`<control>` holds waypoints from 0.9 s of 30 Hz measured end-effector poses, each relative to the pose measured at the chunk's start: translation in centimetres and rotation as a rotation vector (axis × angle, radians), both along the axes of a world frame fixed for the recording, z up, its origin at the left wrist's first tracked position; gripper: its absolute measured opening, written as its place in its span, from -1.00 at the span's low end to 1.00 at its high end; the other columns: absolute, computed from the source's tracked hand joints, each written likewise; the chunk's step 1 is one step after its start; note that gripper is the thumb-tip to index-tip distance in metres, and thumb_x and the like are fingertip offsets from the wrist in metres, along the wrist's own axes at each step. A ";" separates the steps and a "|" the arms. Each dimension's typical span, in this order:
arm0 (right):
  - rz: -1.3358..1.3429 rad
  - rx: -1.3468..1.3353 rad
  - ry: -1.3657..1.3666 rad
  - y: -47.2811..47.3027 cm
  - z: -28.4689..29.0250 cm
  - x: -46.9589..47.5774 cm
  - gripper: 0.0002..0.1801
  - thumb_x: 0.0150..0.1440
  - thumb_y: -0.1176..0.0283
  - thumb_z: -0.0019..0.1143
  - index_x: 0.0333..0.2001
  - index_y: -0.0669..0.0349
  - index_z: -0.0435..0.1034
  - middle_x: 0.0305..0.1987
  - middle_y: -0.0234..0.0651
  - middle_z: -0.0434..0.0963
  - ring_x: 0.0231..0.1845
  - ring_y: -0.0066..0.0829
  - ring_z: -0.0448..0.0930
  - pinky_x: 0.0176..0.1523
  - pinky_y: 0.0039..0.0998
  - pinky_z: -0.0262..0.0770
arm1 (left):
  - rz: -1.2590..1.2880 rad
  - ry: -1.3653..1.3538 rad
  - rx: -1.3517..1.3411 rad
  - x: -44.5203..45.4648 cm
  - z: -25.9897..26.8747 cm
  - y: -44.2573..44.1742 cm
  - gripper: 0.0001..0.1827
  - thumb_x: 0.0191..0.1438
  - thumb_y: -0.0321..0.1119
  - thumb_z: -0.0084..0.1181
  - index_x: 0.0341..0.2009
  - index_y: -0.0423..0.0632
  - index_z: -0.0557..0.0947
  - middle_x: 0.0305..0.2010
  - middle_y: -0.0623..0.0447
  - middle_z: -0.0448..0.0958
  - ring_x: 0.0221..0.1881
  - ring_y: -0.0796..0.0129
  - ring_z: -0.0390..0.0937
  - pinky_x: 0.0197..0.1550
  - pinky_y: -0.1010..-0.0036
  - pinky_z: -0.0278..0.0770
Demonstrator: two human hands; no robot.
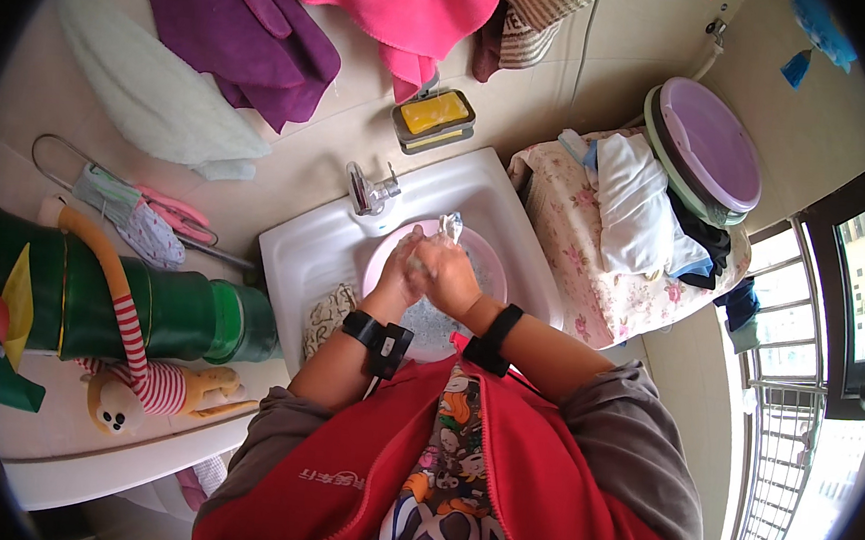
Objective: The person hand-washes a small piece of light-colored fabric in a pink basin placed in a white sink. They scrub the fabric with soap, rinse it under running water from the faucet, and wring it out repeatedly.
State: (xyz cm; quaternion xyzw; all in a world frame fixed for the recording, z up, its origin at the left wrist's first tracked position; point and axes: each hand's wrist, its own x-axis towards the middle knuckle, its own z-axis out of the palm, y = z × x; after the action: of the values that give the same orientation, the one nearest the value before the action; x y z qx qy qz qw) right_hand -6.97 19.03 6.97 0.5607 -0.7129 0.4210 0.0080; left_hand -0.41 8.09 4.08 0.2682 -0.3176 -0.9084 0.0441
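Note:
My left hand point(402, 268) and my right hand point(446, 272) are pressed together over a pink plastic basin point(502, 275). Between them is a small, wet, pale cloth point(450, 227), bunched up, with one end sticking out past my fingers. Most of it is hidden by the hands. Foamy, greyish water point(428, 328) lies in the basin below. The basin stands in a white ceramic sink point(534, 273), in front of a chrome faucet point(366, 190). A patterned cloth point(330, 319) rests on the sink's left side.
A yellow soap bar point(434, 112) sits in a wall-mounted holder above the sink. Clothes point(636, 205) lie on a floral-covered box point(569, 197) at right, beside stacked basins point(712, 143). Left are a green cylindrical object point(166, 311) and a plush monkey point(164, 390). Towels point(245, 39) hang above.

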 end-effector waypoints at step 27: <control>-0.383 0.081 -0.074 -1.7 2.4 0.1 -0.73 0.07 0.22 0.09 -0.39 0.19 0.30 -0.60 -0.05 0.48 -0.53 0.00 0.55 -0.46 -0.08 0.46 | 0.148 -0.107 -0.213 0.0 1.8 1.6 -0.71 0.22 -0.18 -0.15 -0.11 -0.06 0.50 -0.23 0.05 0.53 -0.35 0.39 0.53 -0.42 0.51 0.51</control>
State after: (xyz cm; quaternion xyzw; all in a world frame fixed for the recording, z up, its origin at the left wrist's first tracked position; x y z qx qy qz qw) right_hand -6.86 17.32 9.41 0.3989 -0.8226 0.4034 0.0392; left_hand -0.39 9.71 5.85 0.3330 -0.3934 -0.8481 0.1223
